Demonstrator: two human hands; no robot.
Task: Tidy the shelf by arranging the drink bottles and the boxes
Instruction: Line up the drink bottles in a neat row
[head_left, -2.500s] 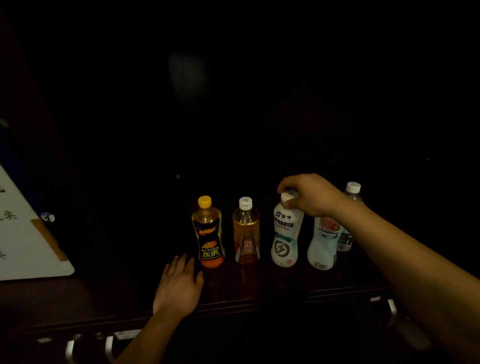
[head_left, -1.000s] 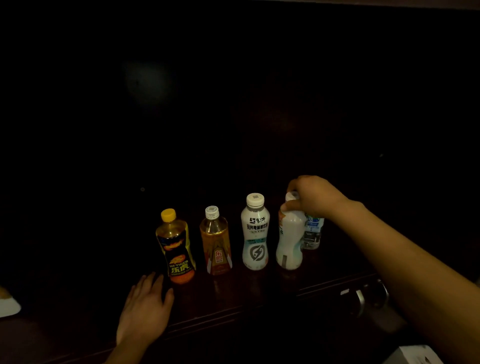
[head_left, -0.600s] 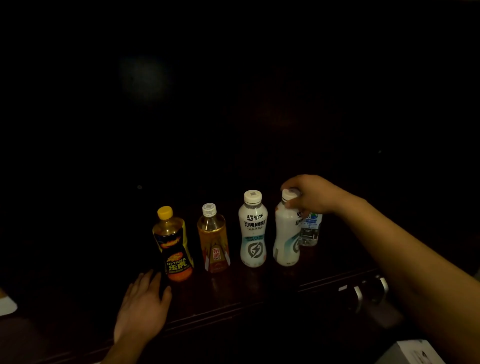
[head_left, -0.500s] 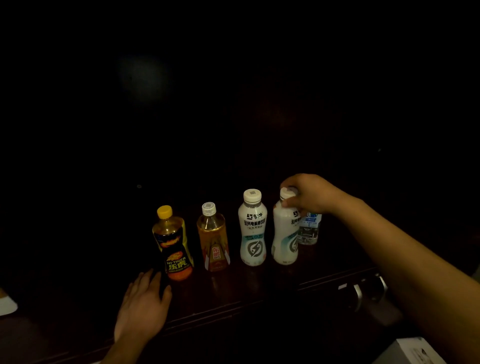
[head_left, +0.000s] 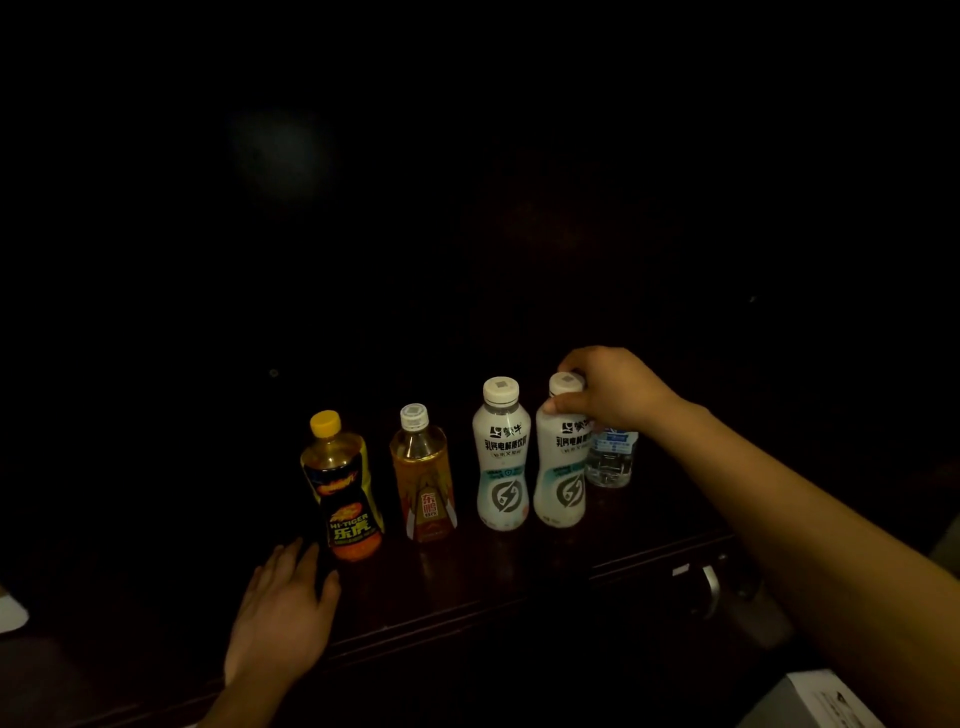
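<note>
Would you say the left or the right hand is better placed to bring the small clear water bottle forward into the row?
Probably the right hand: it grips the white bottle directly beside the clear water bottle, while the left hand lies flat near the yellow-capped bottle.

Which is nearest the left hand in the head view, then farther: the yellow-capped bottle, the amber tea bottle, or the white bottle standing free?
1. Yellow-capped bottle, just beyond the left hand.
2. Amber tea bottle, next to the right.
3. Free-standing white bottle, farther right, beside the one the right hand grips.
</note>
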